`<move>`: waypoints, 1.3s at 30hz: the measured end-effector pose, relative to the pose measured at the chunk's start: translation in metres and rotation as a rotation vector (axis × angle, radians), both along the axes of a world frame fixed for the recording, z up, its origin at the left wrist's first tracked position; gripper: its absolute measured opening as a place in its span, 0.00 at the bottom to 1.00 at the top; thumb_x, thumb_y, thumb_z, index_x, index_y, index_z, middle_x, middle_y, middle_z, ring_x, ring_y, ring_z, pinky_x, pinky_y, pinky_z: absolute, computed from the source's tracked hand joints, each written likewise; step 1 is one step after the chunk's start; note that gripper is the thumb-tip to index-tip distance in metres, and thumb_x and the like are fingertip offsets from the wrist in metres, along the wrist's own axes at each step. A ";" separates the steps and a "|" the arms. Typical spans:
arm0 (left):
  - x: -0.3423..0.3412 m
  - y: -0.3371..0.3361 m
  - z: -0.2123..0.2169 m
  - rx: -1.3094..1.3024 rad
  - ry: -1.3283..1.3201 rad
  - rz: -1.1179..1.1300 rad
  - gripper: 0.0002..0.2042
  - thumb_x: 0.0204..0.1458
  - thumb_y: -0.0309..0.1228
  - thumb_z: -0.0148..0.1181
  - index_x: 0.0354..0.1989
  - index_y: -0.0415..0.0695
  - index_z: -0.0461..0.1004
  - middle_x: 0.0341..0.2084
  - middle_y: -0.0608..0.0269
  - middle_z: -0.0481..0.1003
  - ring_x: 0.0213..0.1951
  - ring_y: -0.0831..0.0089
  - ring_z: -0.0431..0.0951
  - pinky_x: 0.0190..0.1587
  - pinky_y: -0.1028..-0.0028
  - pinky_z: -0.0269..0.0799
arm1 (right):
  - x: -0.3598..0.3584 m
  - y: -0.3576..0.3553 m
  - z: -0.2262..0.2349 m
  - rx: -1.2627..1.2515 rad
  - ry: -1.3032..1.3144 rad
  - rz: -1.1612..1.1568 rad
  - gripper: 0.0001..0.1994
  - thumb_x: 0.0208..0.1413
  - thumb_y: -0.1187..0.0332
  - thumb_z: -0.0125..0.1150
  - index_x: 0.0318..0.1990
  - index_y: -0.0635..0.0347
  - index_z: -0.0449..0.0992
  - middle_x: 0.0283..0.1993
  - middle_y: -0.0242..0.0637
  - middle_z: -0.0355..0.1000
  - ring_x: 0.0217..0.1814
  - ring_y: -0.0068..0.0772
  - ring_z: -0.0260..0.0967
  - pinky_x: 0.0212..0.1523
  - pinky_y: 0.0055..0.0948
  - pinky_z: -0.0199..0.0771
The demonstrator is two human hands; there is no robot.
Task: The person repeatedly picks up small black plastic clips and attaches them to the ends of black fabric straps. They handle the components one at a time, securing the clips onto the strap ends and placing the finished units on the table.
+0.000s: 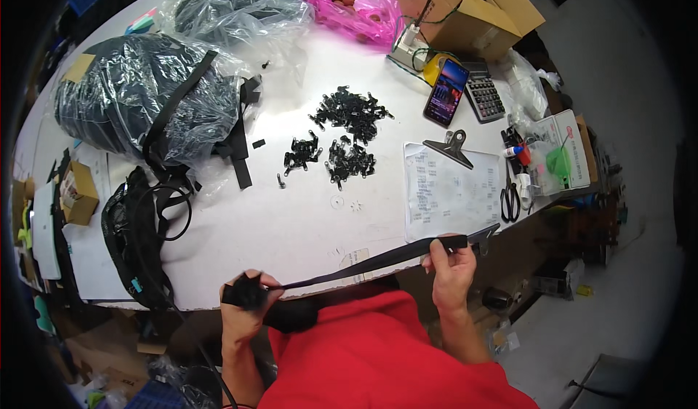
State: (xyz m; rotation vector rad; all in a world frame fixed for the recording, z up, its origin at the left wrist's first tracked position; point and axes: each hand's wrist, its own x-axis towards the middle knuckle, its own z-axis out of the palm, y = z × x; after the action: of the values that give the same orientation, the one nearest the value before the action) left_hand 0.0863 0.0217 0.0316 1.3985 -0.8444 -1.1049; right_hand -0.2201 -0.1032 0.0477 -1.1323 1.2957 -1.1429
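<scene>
A black fabric strap (363,265) stretches between my two hands along the table's near edge. My left hand (247,314) is closed on a dark bunched-up part of it. Near the strap's other end, my right hand (452,272) pinches it between thumb and fingers, and a short piece sticks out beyond the grip. Just past my right hand lies a clipboard (465,223) with a printed sheet under its metal clip. Three heaps of small black parts with shiny ends (352,114) lie farther off on the white table.
Plastic-wrapped black goods (131,89) fill the left, with loose black straps (178,107) and a black mesh bag (138,242). At the back are a pink bag (356,5) and cardboard box (487,27). A phone (446,93), calculator (486,96) and scissors (510,199) lie right.
</scene>
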 end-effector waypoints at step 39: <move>-0.010 0.006 0.028 -0.214 -0.168 -0.025 0.06 0.48 0.20 0.71 0.33 0.38 0.80 0.27 0.59 0.77 0.30 0.69 0.76 0.35 0.74 0.71 | 0.129 -0.096 -0.070 -0.752 0.913 0.191 0.07 0.55 0.70 0.66 0.37 0.61 0.77 0.34 0.41 0.70 0.34 0.43 0.67 0.38 0.41 0.68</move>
State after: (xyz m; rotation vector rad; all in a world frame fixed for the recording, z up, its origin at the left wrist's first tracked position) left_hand 0.0766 0.0279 0.0599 1.3164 -1.0712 -0.8953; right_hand -0.0915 -0.1994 -0.0226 -2.4785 1.3696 -1.0084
